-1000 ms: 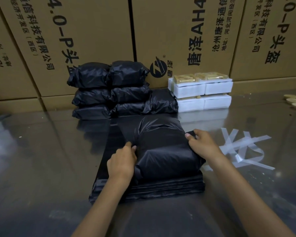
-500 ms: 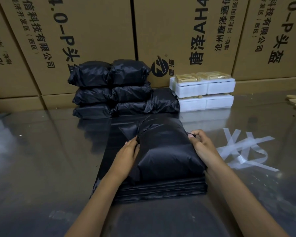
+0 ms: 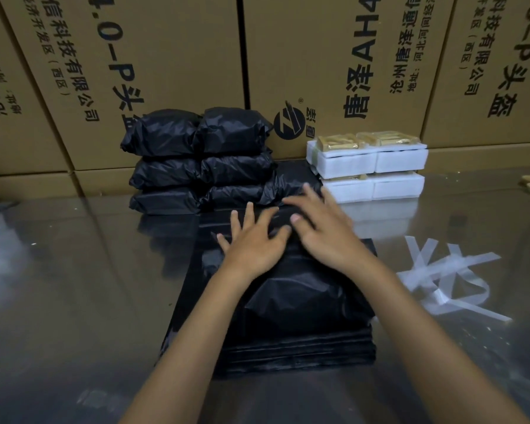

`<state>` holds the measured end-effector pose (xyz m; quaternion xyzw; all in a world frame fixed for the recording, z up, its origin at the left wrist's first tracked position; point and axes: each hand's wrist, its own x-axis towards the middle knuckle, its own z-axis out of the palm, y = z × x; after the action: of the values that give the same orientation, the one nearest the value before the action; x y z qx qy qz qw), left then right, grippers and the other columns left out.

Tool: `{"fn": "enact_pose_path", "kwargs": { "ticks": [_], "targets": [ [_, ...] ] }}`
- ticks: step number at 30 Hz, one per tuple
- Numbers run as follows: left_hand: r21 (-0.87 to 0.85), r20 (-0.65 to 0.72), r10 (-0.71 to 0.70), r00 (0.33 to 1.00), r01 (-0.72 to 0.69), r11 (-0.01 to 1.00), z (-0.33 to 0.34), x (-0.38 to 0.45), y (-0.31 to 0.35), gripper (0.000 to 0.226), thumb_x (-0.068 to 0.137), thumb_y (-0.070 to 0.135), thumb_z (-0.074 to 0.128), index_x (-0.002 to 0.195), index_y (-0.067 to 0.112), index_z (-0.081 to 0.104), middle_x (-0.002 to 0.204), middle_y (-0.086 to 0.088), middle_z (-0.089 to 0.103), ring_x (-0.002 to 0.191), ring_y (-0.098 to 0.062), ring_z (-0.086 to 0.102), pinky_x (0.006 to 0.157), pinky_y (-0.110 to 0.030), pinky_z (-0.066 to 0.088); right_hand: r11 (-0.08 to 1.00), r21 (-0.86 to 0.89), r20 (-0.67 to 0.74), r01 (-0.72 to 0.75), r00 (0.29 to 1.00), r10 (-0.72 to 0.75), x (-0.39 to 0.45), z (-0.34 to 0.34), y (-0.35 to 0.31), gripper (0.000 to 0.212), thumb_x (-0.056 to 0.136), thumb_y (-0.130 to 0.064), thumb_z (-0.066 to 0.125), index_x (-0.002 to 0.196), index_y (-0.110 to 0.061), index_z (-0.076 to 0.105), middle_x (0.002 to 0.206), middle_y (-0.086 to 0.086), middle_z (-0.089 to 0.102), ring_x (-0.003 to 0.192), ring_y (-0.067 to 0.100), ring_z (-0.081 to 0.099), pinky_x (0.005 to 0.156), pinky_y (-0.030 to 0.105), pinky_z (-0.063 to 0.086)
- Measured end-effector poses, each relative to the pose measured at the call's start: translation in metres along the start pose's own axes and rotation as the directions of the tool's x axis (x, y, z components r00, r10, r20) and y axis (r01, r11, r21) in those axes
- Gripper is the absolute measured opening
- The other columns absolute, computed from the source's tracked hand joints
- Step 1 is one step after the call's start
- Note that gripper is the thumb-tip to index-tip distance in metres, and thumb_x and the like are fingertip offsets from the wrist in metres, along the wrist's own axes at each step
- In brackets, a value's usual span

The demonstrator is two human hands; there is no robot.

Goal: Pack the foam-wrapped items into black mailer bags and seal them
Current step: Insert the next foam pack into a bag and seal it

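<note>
Both hands lay flat on the far end of a filled black mailer bag, which sat on a stack of flat black mailer bags at the middle of the glossy tabletop. The left hand pressed down with its fingers spread and straight, its grip apart and holding nothing; the right hand, just beside it, did the same, though slightly blurred. Toward the far edge of the tabletop stood a pile of sealed black packages, with white foam-wrapped items stacked just to their right. Clear peeled strips lay loose near the right edge. Printed cardboard boxes stood behind.
</note>
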<state>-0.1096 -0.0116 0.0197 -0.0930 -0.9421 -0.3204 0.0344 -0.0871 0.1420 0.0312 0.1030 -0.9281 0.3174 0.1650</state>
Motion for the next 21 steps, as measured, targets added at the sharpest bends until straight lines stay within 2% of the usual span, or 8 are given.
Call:
{"fn": "enact_pose_path", "kwargs": {
  "ticks": [1, 3, 7, 11, 14, 16, 19, 21],
  "targets": [
    [-0.035, 0.098, -0.048, 0.994, 0.051, 0.998, 0.004, 0.008, -0.002, 0.05, 0.096, 0.06, 0.037, 0.145, 0.051, 0.031, 0.165, 0.01, -0.007, 0.15, -0.024, -0.017, 0.117, -0.061, -0.007, 0.998, -0.035, 0.127, -0.049, 0.991, 0.053, 0.007, 0.007, 0.002, 0.04, 0.105, -0.043, 0.039, 0.144, -0.046, 0.043, 0.167, -0.01, 0.008, 0.154, 0.018, -0.004, 0.122, 0.049, 0.006],
    [-0.25, 0.161, -0.051, 0.986, 0.091, 0.964, 0.011, 0.017, -0.014, 0.045, 0.094, 0.058, 0.046, 0.138, 0.056, 0.039, 0.165, 0.011, -0.011, 0.149, -0.024, -0.023, 0.117, -0.06, -0.009, 0.983, 0.014, 0.271, -0.181, 0.947, 0.171, 0.018, 0.012, 0.015, 0.044, 0.101, -0.055, 0.039, 0.145, -0.049, 0.042, 0.168, -0.007, 0.001, 0.155, 0.023, -0.004, 0.124, 0.049, 0.008],
    [-0.579, 0.052, -0.045, 0.998, 0.067, 0.813, 0.018, 0.014, -0.025, 0.026, 0.086, 0.047, 0.064, 0.096, 0.069, 0.057, 0.164, 0.009, -0.014, 0.147, -0.02, -0.026, 0.117, -0.061, -0.008, 0.908, 0.304, 0.291, -0.289, 0.936, 0.201, 0.019, 0.011, 0.035, 0.045, 0.088, -0.058, 0.064, 0.131, -0.052, 0.057, 0.168, -0.007, -0.001, 0.153, 0.013, 0.012, 0.113, 0.029, 0.024],
    [-0.626, 0.027, -0.044, 0.999, 0.051, 0.779, 0.023, 0.014, -0.026, 0.028, 0.085, 0.043, 0.066, 0.102, 0.064, 0.061, 0.165, 0.005, -0.011, 0.147, -0.018, -0.027, 0.118, -0.057, -0.006, 0.818, 0.463, 0.301, -0.34, 0.929, 0.216, 0.017, 0.012, 0.045, 0.044, 0.079, -0.053, 0.075, 0.121, -0.057, 0.062, 0.167, -0.005, 0.007, 0.152, 0.009, 0.013, 0.11, 0.029, 0.028],
    [-0.684, 0.043, -0.036, 0.998, 0.056, 0.728, 0.024, 0.015, -0.028, 0.033, 0.084, 0.041, 0.069, 0.111, 0.057, 0.064, 0.165, 0.005, 0.005, 0.15, -0.011, -0.013, 0.12, -0.046, 0.01, 0.774, 0.514, 0.294, -0.369, 0.924, 0.246, 0.017, 0.013, 0.046, 0.055, 0.077, -0.052, 0.077, 0.127, -0.061, 0.056, 0.166, -0.012, 0.005, 0.15, 0.011, 0.021, 0.101, 0.028, 0.03],
    [-0.728, 0.03, -0.017, 0.999, 0.033, 0.685, 0.025, 0.016, -0.029, 0.033, 0.082, 0.04, 0.071, 0.11, 0.055, 0.066, 0.159, 0.009, 0.023, 0.15, -0.008, 0.001, 0.114, -0.038, 0.022, 0.756, 0.54, 0.285, -0.371, 0.925, 0.251, 0.017, 0.015, 0.047, 0.06, 0.077, -0.051, 0.077, 0.13, -0.06, 0.053, 0.166, -0.015, 0.007, 0.148, 0.012, 0.025, 0.102, 0.029, 0.031],
    [-0.755, 0.035, 0.007, 0.999, 0.022, 0.655, 0.028, 0.019, -0.033, 0.038, 0.074, 0.043, 0.072, 0.11, 0.052, 0.067, 0.148, 0.005, 0.043, 0.142, -0.02, 0.034, 0.114, -0.045, 0.032, 0.756, 0.548, 0.275, -0.359, 0.93, 0.242, 0.019, 0.016, 0.049, 0.058, 0.08, -0.048, 0.076, 0.133, -0.056, 0.053, 0.165, -0.015, 0.012, 0.147, 0.012, 0.027, 0.113, 0.033, 0.03],
    [-0.768, 0.043, 0.006, 0.999, 0.029, 0.64, 0.029, 0.021, -0.033, 0.038, 0.072, 0.041, 0.072, 0.109, 0.05, 0.068, 0.144, 0.0, 0.048, 0.135, -0.021, 0.045, 0.113, -0.048, 0.036, 0.752, 0.556, 0.275, -0.355, 0.932, 0.236, 0.018, 0.016, 0.049, 0.055, 0.083, -0.045, 0.074, 0.134, -0.054, 0.053, 0.165, -0.015, 0.013, 0.147, 0.012, 0.027, 0.114, 0.033, 0.029]
  ]
}}
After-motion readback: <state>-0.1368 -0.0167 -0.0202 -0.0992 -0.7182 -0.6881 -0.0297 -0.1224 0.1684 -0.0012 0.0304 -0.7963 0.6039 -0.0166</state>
